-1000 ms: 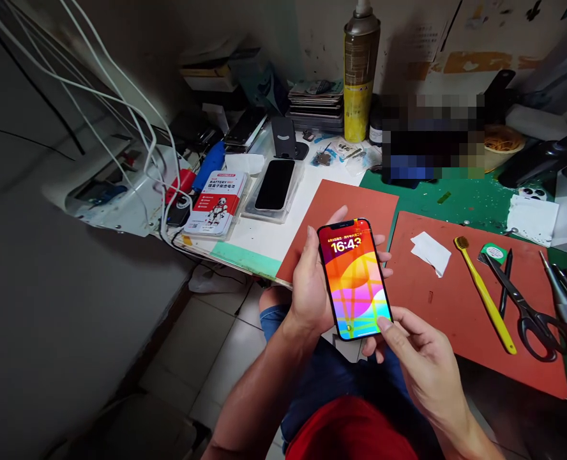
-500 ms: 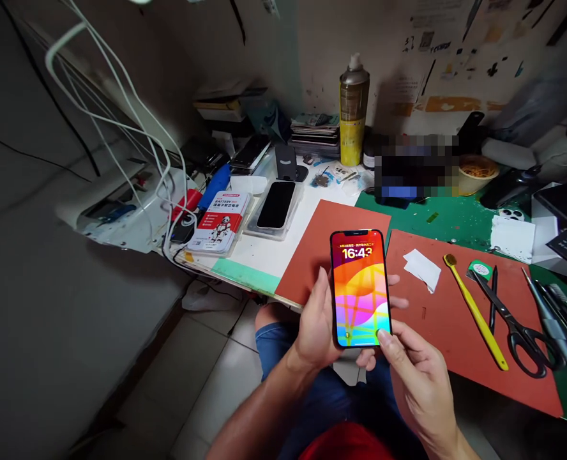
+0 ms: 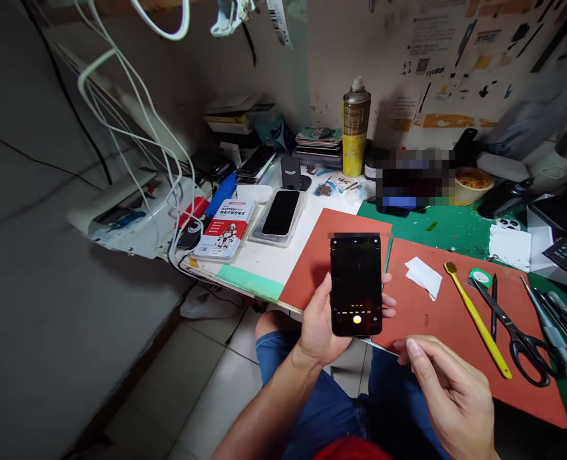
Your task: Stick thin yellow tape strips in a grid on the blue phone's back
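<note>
1. Left hand (image 3: 319,322) wraps the phone (image 3: 356,284) from its left side and back, thumb along the left edge, fingertips showing past the right edge; closed grip, phone upright, screen toward the camera.
2. Right hand (image 3: 449,393) holds nothing: loosely curled, index finger extended, hanging just below and right of the phone, not touching the screen.
3. Phone sits above the lap at the table's near edge, in front of the left red mat (image 3: 322,255). Screen is mostly black with a small round button and a row of small icons at the bottom; looks like a camera view with a dark preview, but too small to be sure.
4. Progress, judged: phone is powered and responding, so a screen or function check seems under way. Nothing shows the check finished; phone is not set down.
5. Untouched on the right red mat (image 3: 456,319): yellow toothbrush (image 3: 477,319), scissors (image 3: 513,332), white wipe (image 3: 423,276), small green roll (image 3: 481,278). More dark tools lie at the table's right edge.
6. Toward the far left corner of the table: second dark phone in a clear tray (image 3: 281,214), red-and-white battery box (image 3: 226,227), spray can (image 3: 355,128) near the back edge.
7. White cables (image 3: 135,147) hang over the left side, by a white device.
</note>
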The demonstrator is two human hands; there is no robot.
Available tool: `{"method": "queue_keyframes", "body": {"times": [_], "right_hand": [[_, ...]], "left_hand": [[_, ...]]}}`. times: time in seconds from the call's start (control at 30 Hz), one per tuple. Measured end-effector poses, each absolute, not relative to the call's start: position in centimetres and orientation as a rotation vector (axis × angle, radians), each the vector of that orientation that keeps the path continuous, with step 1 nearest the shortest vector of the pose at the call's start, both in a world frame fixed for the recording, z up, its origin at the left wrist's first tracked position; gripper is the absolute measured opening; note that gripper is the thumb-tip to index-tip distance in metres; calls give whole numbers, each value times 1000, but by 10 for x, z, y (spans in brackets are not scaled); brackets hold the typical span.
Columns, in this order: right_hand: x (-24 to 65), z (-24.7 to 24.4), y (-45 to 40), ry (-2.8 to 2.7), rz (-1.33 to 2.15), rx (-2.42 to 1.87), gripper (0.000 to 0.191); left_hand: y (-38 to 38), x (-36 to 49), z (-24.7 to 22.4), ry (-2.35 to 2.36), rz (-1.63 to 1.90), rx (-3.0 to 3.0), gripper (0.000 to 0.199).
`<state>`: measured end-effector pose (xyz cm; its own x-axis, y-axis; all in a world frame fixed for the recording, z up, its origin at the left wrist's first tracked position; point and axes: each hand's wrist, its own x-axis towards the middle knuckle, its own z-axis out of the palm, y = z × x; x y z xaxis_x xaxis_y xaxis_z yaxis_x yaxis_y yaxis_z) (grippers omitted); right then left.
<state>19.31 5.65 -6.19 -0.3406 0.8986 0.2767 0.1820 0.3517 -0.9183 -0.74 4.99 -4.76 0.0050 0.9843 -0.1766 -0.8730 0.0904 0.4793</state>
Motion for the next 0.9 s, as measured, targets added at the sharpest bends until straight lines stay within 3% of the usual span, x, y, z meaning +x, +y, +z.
{"method": "queue_keyframes", "body": {"times": [0.3,0.6,0.9], "right_hand": [[189,-68,62,-2074,626,-471,32],[184,-73,58,-2096,518,-496,19],[185,-62,55,-2084,322,-514,22]], "left_hand": [[66,-7,-59,562,1525,348,68],[64,-6,-63,549,1528,369,70],[67,-6,-44,519,1436,541,78]]}}
